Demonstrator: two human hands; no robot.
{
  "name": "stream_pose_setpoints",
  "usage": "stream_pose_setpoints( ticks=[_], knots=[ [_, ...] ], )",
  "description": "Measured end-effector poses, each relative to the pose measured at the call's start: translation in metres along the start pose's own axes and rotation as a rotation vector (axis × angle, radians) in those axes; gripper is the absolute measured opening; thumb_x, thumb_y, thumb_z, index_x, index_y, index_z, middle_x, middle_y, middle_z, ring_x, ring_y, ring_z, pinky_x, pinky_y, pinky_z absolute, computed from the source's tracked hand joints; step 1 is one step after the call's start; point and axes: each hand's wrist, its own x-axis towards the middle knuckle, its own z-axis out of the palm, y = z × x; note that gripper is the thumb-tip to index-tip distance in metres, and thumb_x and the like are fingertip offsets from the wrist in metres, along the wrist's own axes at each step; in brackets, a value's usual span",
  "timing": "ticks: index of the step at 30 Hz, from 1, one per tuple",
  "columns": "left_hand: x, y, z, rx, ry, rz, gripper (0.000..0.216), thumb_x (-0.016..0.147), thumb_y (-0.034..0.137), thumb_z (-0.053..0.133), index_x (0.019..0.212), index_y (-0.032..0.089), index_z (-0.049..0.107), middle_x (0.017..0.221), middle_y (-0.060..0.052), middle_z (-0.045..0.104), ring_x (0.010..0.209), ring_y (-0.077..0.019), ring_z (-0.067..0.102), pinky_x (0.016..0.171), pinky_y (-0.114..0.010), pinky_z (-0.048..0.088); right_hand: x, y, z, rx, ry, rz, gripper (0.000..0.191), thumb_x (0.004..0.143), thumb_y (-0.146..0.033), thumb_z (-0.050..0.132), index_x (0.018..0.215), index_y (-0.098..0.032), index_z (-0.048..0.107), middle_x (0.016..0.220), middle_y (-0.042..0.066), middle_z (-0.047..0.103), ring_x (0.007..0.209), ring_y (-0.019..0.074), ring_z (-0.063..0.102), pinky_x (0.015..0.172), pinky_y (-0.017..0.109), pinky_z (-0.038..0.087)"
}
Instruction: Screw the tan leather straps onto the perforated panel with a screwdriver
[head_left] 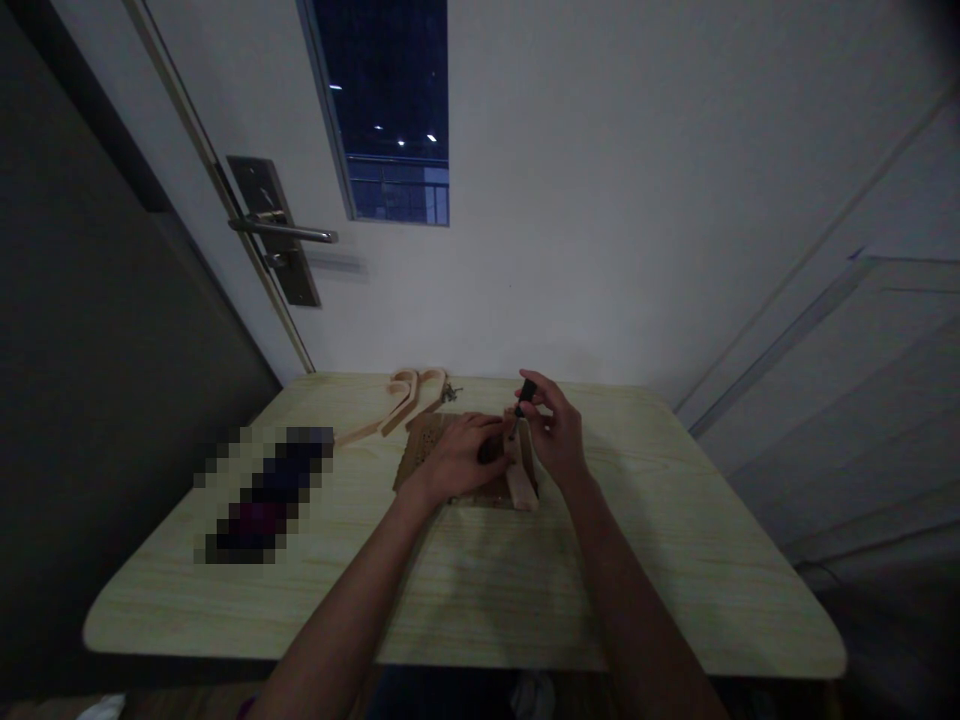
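Left hand (459, 455) palm-down, gripping wooden strip (521, 485) on board (418, 452); right hand (556, 432) raised, pinching black tool (527, 391)

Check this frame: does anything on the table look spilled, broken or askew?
Nothing stands out. The left hand rests on the brown board, the right hand pinches a small dark tool over a wooden strip, and curved wooden pieces lie loose at the far edge of the table.

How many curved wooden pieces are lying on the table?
2. Both lie side by side near the far edge of the table: the left curved piece and the right curved piece. Others may be hidden under the left hand or the right hand, which pinches a dark tool.
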Motion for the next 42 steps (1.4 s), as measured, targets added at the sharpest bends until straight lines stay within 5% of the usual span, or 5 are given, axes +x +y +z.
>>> stream_pose_setpoints(
  ticks=[9,17,27,34,42],
  knots=[
    [0.0002,0.0038,-0.0036,0.016,-0.006,-0.007,0.044,0.083,0.035,0.066,0.124,0.02,0.062,0.127,-0.01,0.065,0.117,-0.0272,0.057,0.102,-0.046,0.045,0.0015,0.0002,-0.0024,-0.117,0.068,-0.014,0.036,0.086,-0.045,0.064,0.117,-0.028,0.065,0.096,0.005,0.066,0.075,0.014,0.062,0.046,0.019,0.048],
    [0.0013,0.0007,-0.0025,-0.005,-0.016,0.02,0.045,0.082,0.033,0.067,0.125,0.021,0.061,0.127,-0.01,0.064,0.118,-0.0272,0.057,0.102,-0.048,0.045,-0.0027,-0.0046,-0.002,-0.009,-0.057,-0.004,0.043,0.094,-0.04,0.049,0.135,-0.027,0.052,0.117,0.008,0.068,0.089,0.0155,0.068,0.05,0.02,0.052],
    [0.0005,-0.001,-0.0005,0.0,0.004,0.013,0.044,0.083,0.036,0.067,0.124,0.02,0.062,0.126,-0.01,0.065,0.117,-0.0279,0.057,0.102,-0.048,0.045,0.0033,-0.0025,0.0026,-0.075,0.08,-0.006,0.034,0.081,-0.04,0.07,0.112,-0.029,0.066,0.094,0.003,0.066,0.069,0.0118,0.06,0.043,0.018,0.044],
    [0.0005,0.0011,-0.0022,0.002,-0.009,0.011,0.045,0.082,0.034,0.068,0.125,0.022,0.061,0.127,-0.008,0.064,0.117,-0.0272,0.057,0.103,-0.046,0.045,-0.0025,-0.0062,-0.0035,0.074,-0.05,0.038,0.042,0.094,-0.043,0.049,0.132,-0.027,0.055,0.119,0.009,0.066,0.084,0.0146,0.067,0.045,0.018,0.048],
    [0.001,0.0043,-0.0033,0.009,-0.005,0.004,0.043,0.082,0.033,0.067,0.123,0.02,0.063,0.125,-0.01,0.066,0.116,-0.0275,0.058,0.102,-0.045,0.045,0.0022,-0.0021,0.001,-0.024,0.021,0.03,0.038,0.086,-0.039,0.063,0.122,-0.026,0.062,0.102,0.006,0.068,0.07,0.0107,0.061,0.044,0.017,0.043]
  ],
)
